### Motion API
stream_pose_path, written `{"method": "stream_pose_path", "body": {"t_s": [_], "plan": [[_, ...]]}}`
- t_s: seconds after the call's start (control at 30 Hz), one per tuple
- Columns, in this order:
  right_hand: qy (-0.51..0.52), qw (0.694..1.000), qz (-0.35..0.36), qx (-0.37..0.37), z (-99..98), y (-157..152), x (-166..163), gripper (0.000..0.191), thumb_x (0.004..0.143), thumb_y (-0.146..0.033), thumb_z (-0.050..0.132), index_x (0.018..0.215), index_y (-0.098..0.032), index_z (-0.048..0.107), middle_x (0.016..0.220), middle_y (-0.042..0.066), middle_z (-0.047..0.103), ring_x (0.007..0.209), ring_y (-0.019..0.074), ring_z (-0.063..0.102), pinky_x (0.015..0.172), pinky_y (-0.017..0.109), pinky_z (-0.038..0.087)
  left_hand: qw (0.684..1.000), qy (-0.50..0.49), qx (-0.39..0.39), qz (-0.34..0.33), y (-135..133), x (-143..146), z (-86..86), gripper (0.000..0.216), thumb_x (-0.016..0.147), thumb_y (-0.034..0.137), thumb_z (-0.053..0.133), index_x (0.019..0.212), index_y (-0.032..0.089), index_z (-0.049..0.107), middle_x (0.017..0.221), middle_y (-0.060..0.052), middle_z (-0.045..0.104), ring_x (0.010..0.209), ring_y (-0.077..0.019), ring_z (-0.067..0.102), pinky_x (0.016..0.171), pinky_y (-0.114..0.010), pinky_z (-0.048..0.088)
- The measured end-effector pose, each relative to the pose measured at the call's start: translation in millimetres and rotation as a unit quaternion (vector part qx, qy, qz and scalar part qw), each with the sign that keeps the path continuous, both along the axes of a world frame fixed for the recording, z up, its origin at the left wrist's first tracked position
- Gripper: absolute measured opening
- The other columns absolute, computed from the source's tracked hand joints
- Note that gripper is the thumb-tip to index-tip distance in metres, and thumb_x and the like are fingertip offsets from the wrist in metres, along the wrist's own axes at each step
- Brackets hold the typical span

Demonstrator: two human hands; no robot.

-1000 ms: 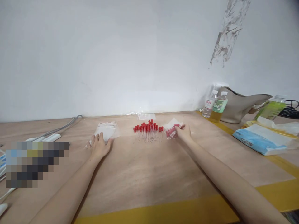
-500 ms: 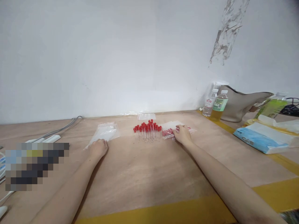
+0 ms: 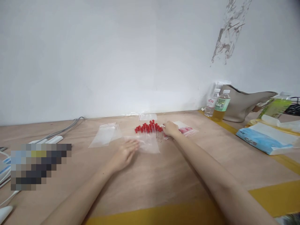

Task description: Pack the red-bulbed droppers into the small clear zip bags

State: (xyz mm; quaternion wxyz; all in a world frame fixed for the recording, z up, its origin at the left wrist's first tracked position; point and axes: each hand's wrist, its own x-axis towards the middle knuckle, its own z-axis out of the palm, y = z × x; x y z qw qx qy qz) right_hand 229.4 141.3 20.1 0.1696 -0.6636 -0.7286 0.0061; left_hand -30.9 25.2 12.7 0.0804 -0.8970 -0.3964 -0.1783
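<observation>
My left hand (image 3: 126, 154), slightly blurred, is closed on the edge of a clear plastic bag (image 3: 150, 145). The bag lies in front of a row of droppers (image 3: 150, 126) with red rubber bulbs and thin clear tubes, covering the lower ends of many. At the right end of that row is my right hand (image 3: 171, 128). Its fingers are bent by the last droppers, and the fingertips are too hidden to show a grip. Just right of this hand lies a pile of bagged droppers (image 3: 186, 129), partly covered by it. A stack of flat clear bags (image 3: 105, 134) rests to the left.
Another flat bag (image 3: 147, 117) lies by the wall behind the droppers. Far right stand a clear bottle (image 3: 211, 104), a bottle of yellow drink (image 3: 220, 107) and a grey container (image 3: 236, 106). A blue tissue pack (image 3: 262, 139) is nearer. Grey cables (image 3: 67, 128) run at left.
My left hand has moved right from the bag stack, bringing one clear bag in front of the droppers. My right hand has shifted left from the bagged pile to the row's right end.
</observation>
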Motion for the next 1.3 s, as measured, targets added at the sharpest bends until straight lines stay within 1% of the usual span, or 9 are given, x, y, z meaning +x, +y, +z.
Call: {"method": "stream_pose_path", "body": {"t_s": [0.13, 0.3, 0.4, 0.63, 0.83, 0.97, 1.07, 1.17, 1.3], "plan": [[0.03, 0.999, -0.001, -0.027, -6.4, 12.1, -2.6, 0.025, 0.074, -0.035, 0.051, 0.089, -0.02, 0.065, 0.111, 0.014, 0.052, 0.09, 0.0246, 0.057, 0.074, 0.035, 0.042, 0.989, -0.003, -0.122, -0.088, -26.3, 30.6, -7.6, 0.036, 0.092, 0.029, 0.03, 0.123, 0.02, 0.047, 0.126, -0.003, 0.048, 0.121, -0.0167, 0.037, 0.102, -0.036, 0.03], [0.103, 0.993, -0.023, -0.043, -9.6, 23.3, -1.5, 0.012, 0.061, -0.026, 0.062, 0.069, -0.018, 0.065, 0.083, 0.01, 0.063, 0.08, 0.0243, 0.06, 0.067, 0.033, 0.043, 0.975, -0.036, -0.212, -0.06, -41.8, 42.4, -1.9, 0.041, 0.092, 0.033, 0.031, 0.13, 0.021, 0.036, 0.136, -0.005, 0.034, 0.126, -0.0196, 0.029, 0.102, -0.039, 0.029], [0.167, 0.985, -0.028, -0.032, -7.5, 27.8, 0.4, 0.013, 0.057, -0.021, 0.061, 0.069, -0.018, 0.063, 0.069, 0.007, 0.063, 0.068, 0.0202, 0.06, 0.062, 0.029, 0.042, 0.975, -0.054, -0.201, -0.077, -34.1, 34.0, 1.9, 0.039, 0.091, 0.022, 0.028, 0.128, 0.024, 0.039, 0.138, -0.003, 0.031, 0.126, -0.0184, 0.029, 0.103, -0.038, 0.028], [0.319, 0.94, 0.001, 0.121, 3.2, 6.5, 27.0, 0.03, 0.073, -0.026, 0.043, 0.099, -0.013, 0.051, 0.089, 0.005, 0.06, 0.075, 0.0118, 0.055, 0.066, 0.023, 0.043, 0.978, 0.009, -0.165, -0.126, -23.6, 18.5, 1.5, 0.036, 0.09, 0.019, 0.031, 0.12, 0.028, 0.049, 0.128, -0.002, 0.046, 0.115, -0.0193, 0.044, 0.097, -0.035, 0.036], [0.557, 0.819, 0.0, 0.136, -3.3, -44.9, 66.3, 0.028, 0.066, -0.032, 0.053, 0.089, -0.017, 0.049, 0.072, -0.002, 0.053, 0.049, 0.0076, 0.046, 0.043, 0.02, 0.037, 0.953, -0.032, -0.244, -0.178, -49.2, 52.2, 18.9, 0.034, 0.09, 0.018, 0.033, 0.116, 0.024, 0.053, 0.099, -0.002, 0.064, 0.089, -0.0151, 0.06, 0.079, -0.026, 0.046], [0.649, 0.757, -0.038, 0.06, -11.2, -69.0, 73.3, 0.024, 0.063, -0.031, 0.057, 0.081, -0.019, 0.047, 0.055, -0.007, 0.044, 0.036, 0.0045, 0.034, 0.032, 0.017, 0.025, 0.949, -0.009, -0.199, -0.244, -30.7, 63.7, 26.2, 0.039, 0.087, 0.013, 0.032, 0.117, 0.027, 0.053, 0.124, 0.0, 0.05, 0.118, -0.0178, 0.041, 0.1, -0.034, 0.03], [0.687, 0.723, -0.044, 0.054, -16.2, -75.4, 73.4, 0.025, 0.062, -0.032, 0.059, 0.08, -0.02, 0.045, 0.056, -0.007, 0.044, 0.036, 0.0043, 0.035, 0.031, 0.017, 0.025, 0.94, 0.069, -0.192, -0.274, -18.0, 65.6, 22.5, 0.037, 0.087, 0.026, 0.042, 0.123, 0.032, 0.045, 0.133, 0.003, 0.038, 0.128, -0.0206, 0.023, 0.106, -0.039, 0.017], [0.708, 0.704, -0.029, 0.044, -19.8, -78.0, 73.5, 0.025, 0.063, -0.034, 0.059, 0.078, -0.02, 0.044, 0.058, -0.006, 0.047, 0.038, 0.005, 0.04, 0.033, 0.017, 0.03, 0.948, 0.07, -0.217, -0.221, -18.0, 66.8, 6.7, 0.046, 0.085, 0.042, 0.044, 0.129, 0.033, 0.035, 0.139, 0.001, 0.027, 0.129, -0.0227, 0.02, 0.105, -0.043, 0.014], [0.728, 0.685, -0.026, 0.006, -22.9, -84.9, 68.6, 0.024, 0.064, -0.03, 0.06, 0.075, -0.021, 0.04, 0.054, -0.007, 0.047, 0.04, 0.0063, 0.045, 0.036, 0.017, 0.037, 0.977, -0.029, -0.21, 0.037, -21.7, 66.8, -14.7, 0.049, 0.09, 0.048, 0.025, 0.132, 0.022, 0.033, 0.141, -0.01, 0.02, 0.13, -0.0264, 0.012, 0.102, -0.053, 0.011]]}}
